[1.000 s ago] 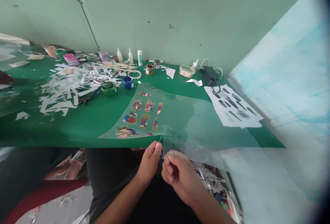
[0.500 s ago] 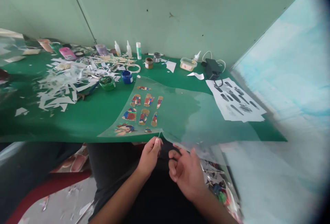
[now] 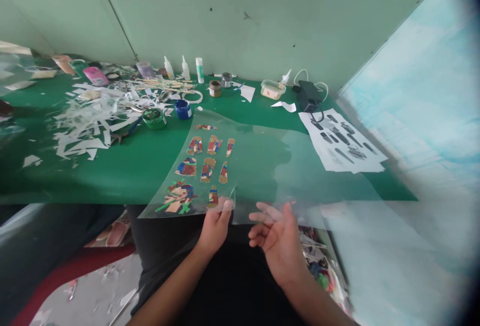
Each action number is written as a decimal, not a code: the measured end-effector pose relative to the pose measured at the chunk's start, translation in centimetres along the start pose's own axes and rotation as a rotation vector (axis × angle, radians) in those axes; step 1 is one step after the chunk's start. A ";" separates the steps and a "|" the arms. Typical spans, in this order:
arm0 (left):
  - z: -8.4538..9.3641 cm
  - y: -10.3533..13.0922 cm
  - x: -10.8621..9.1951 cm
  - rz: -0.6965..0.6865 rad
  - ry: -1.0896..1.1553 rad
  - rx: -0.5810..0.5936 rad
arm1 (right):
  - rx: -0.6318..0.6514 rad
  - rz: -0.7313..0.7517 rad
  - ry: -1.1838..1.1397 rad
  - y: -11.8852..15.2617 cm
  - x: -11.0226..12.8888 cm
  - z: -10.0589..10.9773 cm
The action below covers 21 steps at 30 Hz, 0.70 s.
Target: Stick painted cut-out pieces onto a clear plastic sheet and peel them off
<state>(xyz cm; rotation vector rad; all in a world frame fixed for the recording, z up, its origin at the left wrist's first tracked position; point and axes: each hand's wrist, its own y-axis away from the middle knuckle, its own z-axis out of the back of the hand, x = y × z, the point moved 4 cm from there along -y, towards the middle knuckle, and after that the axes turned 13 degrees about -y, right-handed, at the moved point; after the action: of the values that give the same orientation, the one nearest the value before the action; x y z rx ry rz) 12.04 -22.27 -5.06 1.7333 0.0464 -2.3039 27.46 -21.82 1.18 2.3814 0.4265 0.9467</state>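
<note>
Overhanging green table [image 3: 93, 178] near wall [image 3: 262, 36], clear sheet [image 3: 255, 166] in left hand [image 3: 216, 227], right hand [image 3: 279, 243] spread

A blue jar [image 3: 183, 110] stands near a green jar [image 3: 154, 120].

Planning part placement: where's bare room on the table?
Largest: green tabletop left of the clear sheet, in front of the paper scraps. Smaller: right of the blue jar, between the brown jar and the sheet's back edge. Crowded: back left, with scraps, jars and white bottles; far right, printed papers.
</note>
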 end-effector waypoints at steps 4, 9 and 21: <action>0.0 0.1 -0.1 -0.009 -0.040 0.009 | -0.041 -0.022 -0.013 -0.4 0.0 -0.6; 0.3 0.2 -0.5 -0.024 -0.078 -0.021 | -0.059 0.016 -0.078 0.1 0.6 -1.5; 0.6 -0.7 -0.7 0.030 -0.017 -0.018 | -0.027 -0.109 -0.078 2.1 1.4 -2.3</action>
<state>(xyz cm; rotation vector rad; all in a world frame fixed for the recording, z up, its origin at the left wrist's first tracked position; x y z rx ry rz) 11.48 -21.58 -4.29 1.6936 0.0384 -2.2900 27.01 -21.98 4.59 2.3365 0.5053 0.8037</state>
